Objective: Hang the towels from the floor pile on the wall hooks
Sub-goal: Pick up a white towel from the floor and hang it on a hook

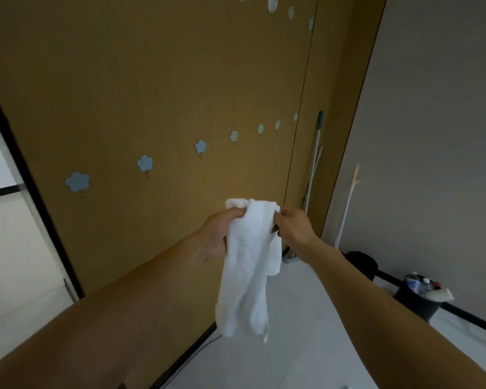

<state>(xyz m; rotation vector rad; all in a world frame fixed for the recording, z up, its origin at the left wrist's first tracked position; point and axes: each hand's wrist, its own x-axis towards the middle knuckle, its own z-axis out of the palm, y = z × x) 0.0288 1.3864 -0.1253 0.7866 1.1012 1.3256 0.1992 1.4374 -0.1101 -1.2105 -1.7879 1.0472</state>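
Your bin stands at the right, by the grey wall; bottles and something white poke out of its top; what else it holds you cannot tell. The floor is pale; two poles lean in the corner; the brown wall carries a sloping row of blue flower-shaped hooks, with more pale ones higher up. Your left hand grips the bunched top of the white towel; your right hand pinches its other top corner, close by; the towel hangs between them, below the hooks and on none.
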